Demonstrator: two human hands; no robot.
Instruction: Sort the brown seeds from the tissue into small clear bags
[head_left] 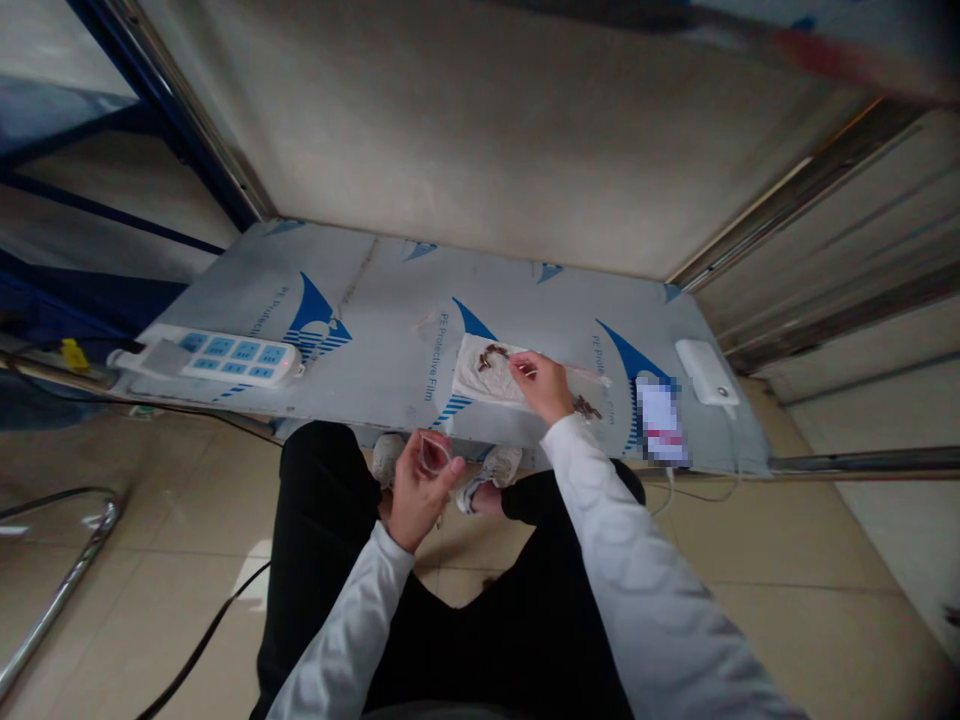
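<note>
My left hand (420, 490), held low in front of the table edge, is closed around a small clear plastic bag (434, 455), its mouth facing up. Above a white tissue (472, 378) on the table, the fingers of my right hand (541, 382) are pinched together; what they hold, if anything, is too small to make out. Small dark brown pieces (491, 355) lie in a loose curve on the tissue, just left of my right fingertips. More brown pieces (586, 407) sit on clear film to the right of my right wrist.
A white power strip (240, 358) with blue sockets lies on the film-covered table (375, 330) at left. At right are a phone (660, 420) and a white box-shaped device (706, 372), with white cables running off the front edge. A wall panel (465, 140) rises behind.
</note>
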